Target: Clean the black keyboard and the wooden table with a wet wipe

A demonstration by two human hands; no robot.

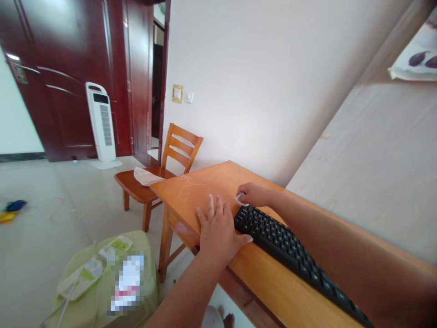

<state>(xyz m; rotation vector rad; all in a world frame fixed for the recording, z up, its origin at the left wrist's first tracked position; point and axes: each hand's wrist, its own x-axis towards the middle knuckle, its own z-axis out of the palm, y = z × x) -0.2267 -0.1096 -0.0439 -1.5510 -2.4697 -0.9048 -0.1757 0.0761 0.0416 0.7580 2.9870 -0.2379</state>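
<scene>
A black keyboard [290,248] lies lengthwise on the wooden table [208,184]. My left hand [220,232] rests at the keyboard's left end, fingers spread flat on the tabletop and thumb against the keyboard's near edge. Closed around a small white piece that looks like tissue or cloth [241,199], my right hand [251,193] is at the far left corner of the keyboard. Only a folded bit of the white piece shows below the fingers. My right forearm crosses above the keyboard and hides part of its far side.
A wooden chair [146,184] with a pale cloth [146,176] on its seat stands beyond the table's left end. Near my left arm is a pale green stool [82,246] bearing a power strip [85,275]. A white tower fan [101,123] stands before the door.
</scene>
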